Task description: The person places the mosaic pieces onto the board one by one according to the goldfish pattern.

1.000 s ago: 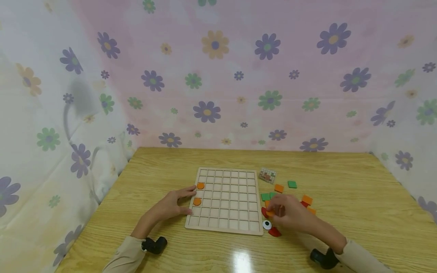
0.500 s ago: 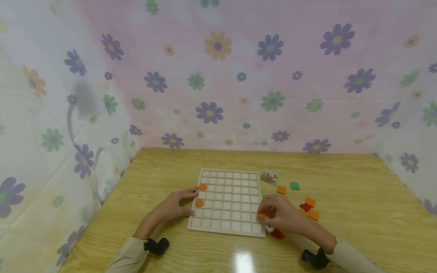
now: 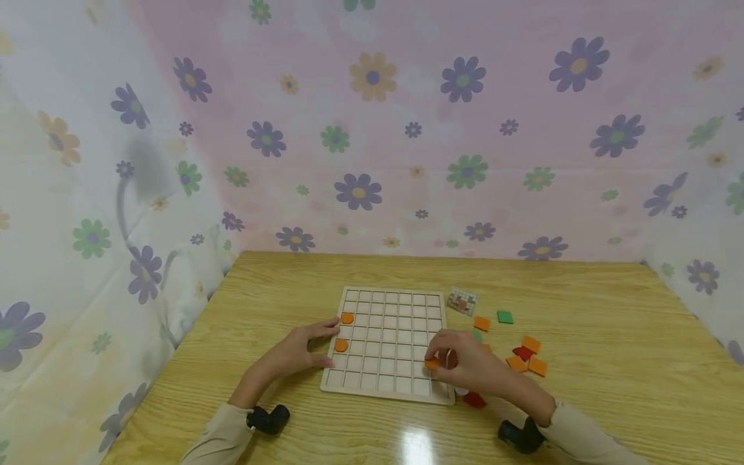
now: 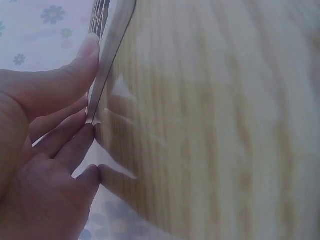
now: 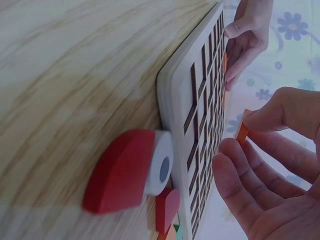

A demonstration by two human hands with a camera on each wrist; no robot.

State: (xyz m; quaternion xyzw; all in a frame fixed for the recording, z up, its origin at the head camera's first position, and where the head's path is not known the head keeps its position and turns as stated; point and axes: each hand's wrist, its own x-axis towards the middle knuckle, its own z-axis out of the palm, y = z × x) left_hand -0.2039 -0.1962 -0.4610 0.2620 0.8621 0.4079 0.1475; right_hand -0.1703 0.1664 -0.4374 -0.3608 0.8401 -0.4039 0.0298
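A wooden grid board (image 3: 386, 395) lies on the table. My left hand (image 3: 293, 353) touches its left edge with fingers and thumb spread and nearly straight; the left wrist view shows the fingertips along the frame's side. Two round orange pieces (image 3: 347, 318) sit in cells of the leftmost column. Over the board's right columns, my right hand (image 3: 471, 363) pinches a thin orange tile (image 5: 242, 127) between thumb and fingers. Beside the board's near right corner lie a red curved piece (image 5: 120, 172) and a white piece with a dark dot (image 5: 160, 162).
A small patterned card (image 3: 463, 301) lies off the board's far right corner. Several orange tiles (image 3: 537, 367), a green tile (image 3: 505, 317) and a red piece (image 3: 523, 352) are scattered to the right. Flowered cloth (image 3: 407, 161) hangs behind the table.
My right hand has moved left from the loose pieces to over the board, bringing the orange tile along. The left hand has stayed at the board's left edge.
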